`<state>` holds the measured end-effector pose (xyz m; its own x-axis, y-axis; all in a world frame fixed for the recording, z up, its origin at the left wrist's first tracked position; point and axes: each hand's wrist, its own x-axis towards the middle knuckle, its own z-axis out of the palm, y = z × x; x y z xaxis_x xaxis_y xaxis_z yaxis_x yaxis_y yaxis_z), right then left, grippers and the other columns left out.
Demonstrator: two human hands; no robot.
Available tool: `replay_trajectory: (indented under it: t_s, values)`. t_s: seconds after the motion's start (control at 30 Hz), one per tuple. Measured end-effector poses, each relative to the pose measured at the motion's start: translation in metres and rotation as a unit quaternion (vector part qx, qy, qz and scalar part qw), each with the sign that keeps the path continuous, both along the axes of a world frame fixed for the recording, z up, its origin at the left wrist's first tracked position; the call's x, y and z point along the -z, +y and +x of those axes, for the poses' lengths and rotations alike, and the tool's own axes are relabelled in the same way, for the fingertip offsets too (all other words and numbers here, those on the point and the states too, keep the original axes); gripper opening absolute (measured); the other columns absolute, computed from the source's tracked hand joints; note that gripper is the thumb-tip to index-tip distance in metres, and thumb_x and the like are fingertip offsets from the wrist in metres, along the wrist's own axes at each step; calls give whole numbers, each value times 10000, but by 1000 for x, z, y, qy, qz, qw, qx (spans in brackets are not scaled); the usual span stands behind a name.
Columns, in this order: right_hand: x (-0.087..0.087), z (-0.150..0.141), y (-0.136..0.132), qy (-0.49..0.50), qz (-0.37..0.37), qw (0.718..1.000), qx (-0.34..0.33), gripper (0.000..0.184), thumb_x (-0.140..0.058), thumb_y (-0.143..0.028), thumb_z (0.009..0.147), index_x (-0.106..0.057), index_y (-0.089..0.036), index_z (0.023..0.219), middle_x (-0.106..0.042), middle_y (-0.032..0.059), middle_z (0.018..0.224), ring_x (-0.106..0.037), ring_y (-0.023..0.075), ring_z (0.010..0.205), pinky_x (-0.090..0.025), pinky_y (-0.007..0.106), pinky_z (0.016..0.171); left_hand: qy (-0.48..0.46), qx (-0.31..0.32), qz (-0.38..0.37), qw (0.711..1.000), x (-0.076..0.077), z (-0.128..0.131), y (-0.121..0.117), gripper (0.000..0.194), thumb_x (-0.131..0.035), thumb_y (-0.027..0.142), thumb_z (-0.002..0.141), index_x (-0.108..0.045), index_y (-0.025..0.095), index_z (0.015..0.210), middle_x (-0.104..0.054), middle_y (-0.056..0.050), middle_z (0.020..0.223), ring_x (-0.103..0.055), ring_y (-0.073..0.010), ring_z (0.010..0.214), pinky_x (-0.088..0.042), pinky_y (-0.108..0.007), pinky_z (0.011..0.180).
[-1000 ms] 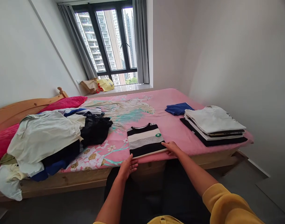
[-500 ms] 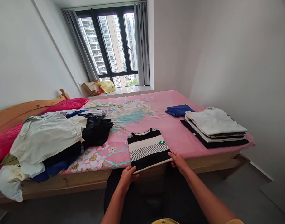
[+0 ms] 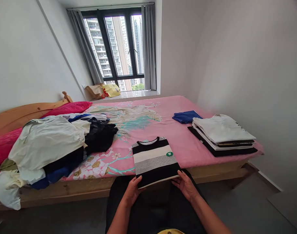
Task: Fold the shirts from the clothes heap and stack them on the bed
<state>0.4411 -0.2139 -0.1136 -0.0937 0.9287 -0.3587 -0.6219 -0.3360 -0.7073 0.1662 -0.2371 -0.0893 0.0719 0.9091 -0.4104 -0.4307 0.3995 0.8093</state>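
A folded black-and-white striped shirt (image 3: pixel 154 159) with a green round badge juts past the near edge of the pink bed (image 3: pixel 163 113). My left hand (image 3: pixel 132 191) grips its near left corner, fingers curled under the fold. My right hand (image 3: pixel 186 185) holds its near right corner the same way. The shirt's far half rests on the flowered bedsheet.
A heap of unfolded clothes (image 3: pixel 48 143) covers the bed's left side, by red pillows (image 3: pixel 70 107). A stack of folded white and black shirts (image 3: pixel 222 133) and a folded blue cloth (image 3: pixel 186 116) lie at the right. Bags (image 3: pixel 103 90) sit on the window sill. A wall runs close on the right.
Both hands have pulled the striped shirt toward me, from flat on the bed to hanging over its near edge. My fingers went from resting beside it to gripping its corners.
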Motion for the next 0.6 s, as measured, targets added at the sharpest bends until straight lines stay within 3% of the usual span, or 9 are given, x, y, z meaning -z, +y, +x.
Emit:
replay_trajectory:
  t_s: [0.17, 0.33, 0.47, 0.6]
  values:
    - [-4, 0, 0, -14, 20, 1000, 2, 257, -676, -412, 705, -556, -231, 843, -680, 5, 880, -644, 197, 860, -517, 355, 776, 4, 0, -20, 1000, -1, 0, 7, 359, -696, 351, 682, -597, 177, 980, -661, -76, 1056, -614, -252, 987, -519, -361, 749]
    - [-13, -3, 9, -7, 37, 999, -23, 282, -639, -383, 743, -566, -244, 978, -663, 14, 1034, -629, 213, 936, -522, 371, 779, 5, 1, 27, 1000, -15, -4, 20, 322, -711, 293, 647, -641, 148, 926, -674, -82, 1058, -574, -260, 1080, -447, -358, 922]
    - [-23, 6, 22, -32, 33, 996, -71, 278, -619, -390, 753, -590, -211, 964, -667, 36, 1017, -623, 223, 955, -525, 357, 771, 9, -14, 49, 999, -24, -7, 24, 217, -711, 244, 639, -655, 152, 828, -692, -72, 1020, -557, -261, 1112, -379, -344, 1002]
    - [-39, 21, 40, -71, 44, 987, -138, 300, -599, -397, 767, -608, -197, 990, -668, 48, 1008, -616, 214, 951, -524, 315, 734, -35, 26, 35, 998, -26, -11, 24, 239, -694, 239, 684, -646, 165, 907, -693, -62, 1019, -572, -256, 1098, -395, -361, 995]
